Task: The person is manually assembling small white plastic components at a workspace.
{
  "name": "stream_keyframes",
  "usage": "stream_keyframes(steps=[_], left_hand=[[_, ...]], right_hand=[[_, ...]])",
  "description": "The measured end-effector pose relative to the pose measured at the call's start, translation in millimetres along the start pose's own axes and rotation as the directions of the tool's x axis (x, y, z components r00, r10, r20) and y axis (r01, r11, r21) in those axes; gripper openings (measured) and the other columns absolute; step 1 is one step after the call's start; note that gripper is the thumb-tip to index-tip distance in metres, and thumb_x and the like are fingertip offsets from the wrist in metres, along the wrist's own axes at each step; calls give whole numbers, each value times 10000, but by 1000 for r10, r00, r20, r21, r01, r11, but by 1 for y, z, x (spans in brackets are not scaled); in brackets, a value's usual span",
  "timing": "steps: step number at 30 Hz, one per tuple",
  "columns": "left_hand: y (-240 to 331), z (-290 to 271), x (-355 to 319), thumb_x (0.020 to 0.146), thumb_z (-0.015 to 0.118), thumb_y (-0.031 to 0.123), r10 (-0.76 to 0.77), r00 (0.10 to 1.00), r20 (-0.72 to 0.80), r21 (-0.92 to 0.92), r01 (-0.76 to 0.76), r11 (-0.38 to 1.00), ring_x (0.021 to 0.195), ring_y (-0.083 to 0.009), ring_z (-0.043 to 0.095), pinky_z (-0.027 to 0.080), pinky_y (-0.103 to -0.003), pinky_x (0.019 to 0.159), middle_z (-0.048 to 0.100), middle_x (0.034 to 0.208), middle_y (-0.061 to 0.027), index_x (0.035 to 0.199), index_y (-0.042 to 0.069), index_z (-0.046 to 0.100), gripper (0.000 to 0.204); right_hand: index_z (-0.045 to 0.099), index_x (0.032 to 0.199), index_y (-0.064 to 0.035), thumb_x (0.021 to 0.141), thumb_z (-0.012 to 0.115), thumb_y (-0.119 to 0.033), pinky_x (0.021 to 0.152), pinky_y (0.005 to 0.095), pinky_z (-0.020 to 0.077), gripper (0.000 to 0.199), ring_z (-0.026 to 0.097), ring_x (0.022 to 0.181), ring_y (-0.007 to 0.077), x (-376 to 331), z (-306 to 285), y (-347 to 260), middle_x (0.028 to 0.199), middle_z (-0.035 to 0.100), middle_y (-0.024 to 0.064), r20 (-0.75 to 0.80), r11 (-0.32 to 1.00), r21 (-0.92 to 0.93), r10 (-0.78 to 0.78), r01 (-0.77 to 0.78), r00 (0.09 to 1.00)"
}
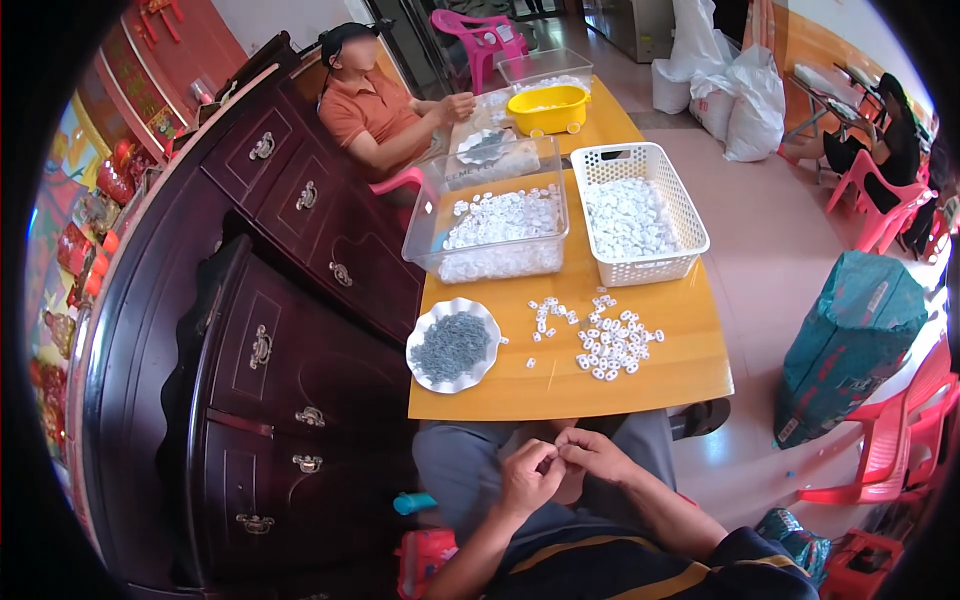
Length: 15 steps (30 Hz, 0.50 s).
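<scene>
Over my lap, below the table's front edge, my left hand [532, 476] and my right hand [597, 455] meet at the fingertips. Both are closed in a pinch; whatever lies between them is too small or hidden to make out. On the table [520, 400] in front of them is a loose pile of small white oval pieces with two dark spots each [613, 345]. A smaller scatter of the same pieces [546, 312] lies left of it. At the table's left edge stands a white scalloped dish [455, 385] heaped with tiny dark grey parts [452, 345].
Behind the pieces stand a clear bin [424, 215] and a white perforated basket [655, 271], both filled with white pieces. Farther back, a person [370, 115] sits near a yellow tub [555, 102]. A dark wooden cabinet [300, 380] borders the left; a green bag [850, 345] and red chair [875, 440] stand right.
</scene>
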<state>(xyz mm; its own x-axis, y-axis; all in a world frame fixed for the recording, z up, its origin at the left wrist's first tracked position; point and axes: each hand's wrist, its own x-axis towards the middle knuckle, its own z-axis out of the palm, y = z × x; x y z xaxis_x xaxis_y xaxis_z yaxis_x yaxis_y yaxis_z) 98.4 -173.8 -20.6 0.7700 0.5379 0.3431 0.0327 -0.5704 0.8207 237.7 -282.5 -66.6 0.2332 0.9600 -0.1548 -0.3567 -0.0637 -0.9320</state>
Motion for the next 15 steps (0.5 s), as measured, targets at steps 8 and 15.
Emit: stream_keyframes(steps=[8,15], left_hand=[[2,-3,0,842,737,-12,31,999,30,84,-33,996,613,-121,631,490,-274,540,642,771,-73,883,13,666,86],[-3,-3,-2,879,727,-57,-48,998,49,-70,51,996,708,-109,689,547,-250,630,717,849,-72,1050,-5,726,179]], right_hand=[[653,965,-63,1074,581,-241,683,235,487,220,587,745,69,1,-11,0,795,615,-23,109,994,59,85,-92,990],[640,953,-45,1090,562,-292,697,247,500,293,585,748,80,-1,-11,1,803,619,-12,51,990,-121,73,-67,996]])
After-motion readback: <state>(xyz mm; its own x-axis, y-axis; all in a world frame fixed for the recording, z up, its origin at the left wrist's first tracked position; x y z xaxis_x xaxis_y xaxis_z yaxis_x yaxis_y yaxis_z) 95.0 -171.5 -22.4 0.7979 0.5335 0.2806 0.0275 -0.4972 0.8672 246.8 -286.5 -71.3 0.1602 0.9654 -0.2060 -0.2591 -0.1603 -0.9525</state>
